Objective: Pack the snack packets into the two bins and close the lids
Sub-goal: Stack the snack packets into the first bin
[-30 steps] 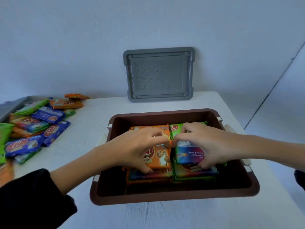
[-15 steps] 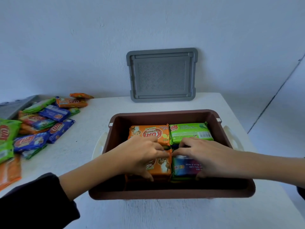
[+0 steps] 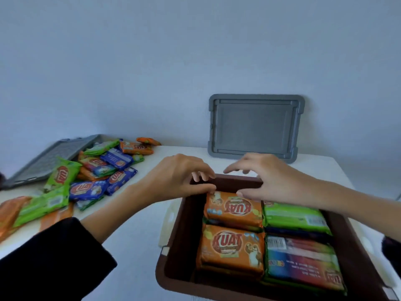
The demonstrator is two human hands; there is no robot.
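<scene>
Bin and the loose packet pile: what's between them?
Only bare table, with the left forearm crossing above it, as the head view shows.

White tabletop point(image 3: 134, 246) set against a plain pale wall point(image 3: 152, 61); small dark shape point(image 3: 1, 178) at left edge, seemingly an object, too blurred to identify.
</scene>
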